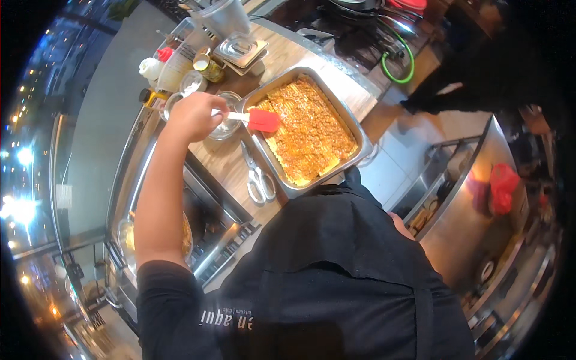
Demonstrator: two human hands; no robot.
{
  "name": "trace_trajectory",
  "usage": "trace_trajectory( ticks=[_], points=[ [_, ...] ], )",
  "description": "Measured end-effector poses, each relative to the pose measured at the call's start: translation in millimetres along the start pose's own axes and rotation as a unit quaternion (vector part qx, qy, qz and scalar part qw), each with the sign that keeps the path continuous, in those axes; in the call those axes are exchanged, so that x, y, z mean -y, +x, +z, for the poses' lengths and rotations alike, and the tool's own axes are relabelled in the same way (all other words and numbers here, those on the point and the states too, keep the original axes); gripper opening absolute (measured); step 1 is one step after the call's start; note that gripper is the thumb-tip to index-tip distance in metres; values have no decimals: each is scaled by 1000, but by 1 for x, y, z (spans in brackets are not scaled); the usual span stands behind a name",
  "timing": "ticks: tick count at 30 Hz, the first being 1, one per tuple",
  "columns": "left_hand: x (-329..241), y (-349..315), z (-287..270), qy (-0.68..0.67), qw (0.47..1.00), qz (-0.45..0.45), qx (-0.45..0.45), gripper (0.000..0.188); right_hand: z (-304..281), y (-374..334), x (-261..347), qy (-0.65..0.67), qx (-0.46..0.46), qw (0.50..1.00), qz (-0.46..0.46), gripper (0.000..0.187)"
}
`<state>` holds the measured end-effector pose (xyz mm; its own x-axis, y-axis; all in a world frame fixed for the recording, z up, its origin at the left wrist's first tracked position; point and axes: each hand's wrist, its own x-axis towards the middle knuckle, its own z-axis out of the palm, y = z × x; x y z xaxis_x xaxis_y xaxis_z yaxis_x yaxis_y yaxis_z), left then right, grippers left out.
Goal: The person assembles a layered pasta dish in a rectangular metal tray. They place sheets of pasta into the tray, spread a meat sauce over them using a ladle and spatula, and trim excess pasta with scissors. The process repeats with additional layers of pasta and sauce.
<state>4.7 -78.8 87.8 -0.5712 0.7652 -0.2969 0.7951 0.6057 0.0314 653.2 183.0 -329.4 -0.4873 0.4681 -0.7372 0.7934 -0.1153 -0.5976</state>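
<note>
My left hand [195, 117] is closed around the white handle of a red silicone spatula [264, 120]. The spatula's blade rests at the left edge of a layer of reddish meat sauce over ridged pasta sheets [312, 129]. These fill a deep rectangular metal pan [361, 144] at the counter's edge. Pale pasta shows along the left side and near corner. Of my right hand [401, 225], only a strip of skin shows beyond the black apron; its fingers are hidden. Scissors [259, 180] lie left of the pan, and glass bowls [225, 129] sit behind my left hand.
On the wooden counter [227, 159] stand an opened can [207, 66], a clear bin of bottles [177, 66] and stacked metal lids [242, 51]. A stove with pans [354, 36] is beyond. At far right a person in dark clothes [480, 72] stands near a metal cabinet [462, 222].
</note>
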Motion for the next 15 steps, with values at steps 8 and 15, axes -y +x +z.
trace_trajectory(
  ticks=[8, 15],
  points=[
    [-140, -89, 92, -139, 962, -197, -129, 44, -110, 152, 13, -16, 76, 996, 45, 35],
    [-267, -106, 134, -185, 923, -337, -20, 55, -160, 245, 43, -151, 235, 959, 45, 35]
  ],
)
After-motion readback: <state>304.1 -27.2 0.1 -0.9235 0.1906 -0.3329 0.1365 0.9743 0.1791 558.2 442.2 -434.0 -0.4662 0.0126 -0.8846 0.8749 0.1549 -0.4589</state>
